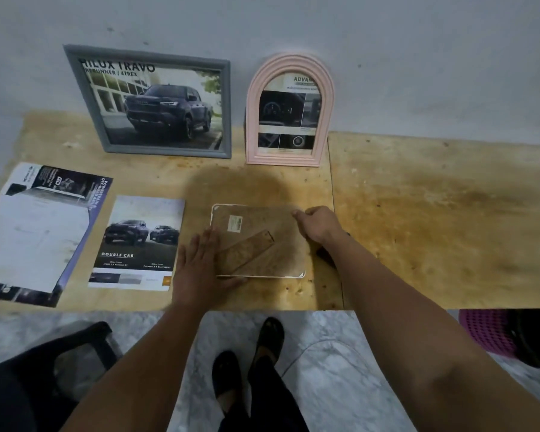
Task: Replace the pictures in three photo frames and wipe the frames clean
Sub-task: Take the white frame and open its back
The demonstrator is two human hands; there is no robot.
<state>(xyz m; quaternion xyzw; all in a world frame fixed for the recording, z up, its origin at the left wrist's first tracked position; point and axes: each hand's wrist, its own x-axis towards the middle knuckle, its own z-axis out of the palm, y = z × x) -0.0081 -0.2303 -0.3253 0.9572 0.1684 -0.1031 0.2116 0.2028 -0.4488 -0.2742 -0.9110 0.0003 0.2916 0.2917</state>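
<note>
The left hand (pixel 200 263) lies flat, fingers (pixel 208 241) straight and together, pressing the 9 o'clock edge of the face-down frame (pixel 259 241); the right hand (pixel 317 224) curls over the frame's 2 o'clock corner, gripping the edge there. The frame's cork-like back faces up, its stand (pixel 247 252) folded flat across it, and it sits near the counter (pixel 434 213) front edge, at the middle. At 9 o'clock from it lies a picture (pixel 138 241) of two trucks, and farther at 9 o'clock a larger brochure (pixel 41 232). Against the wall at 12 o'clock stand a grey frame (pixel 75 85) and a pink arched frame (pixel 289 159), both already filled. My guess is the back is about to come off or the frame be turned; lifted by one corner it could slip toward the near edge, and any glass inside could drop out, because only the back holds it in
</note>
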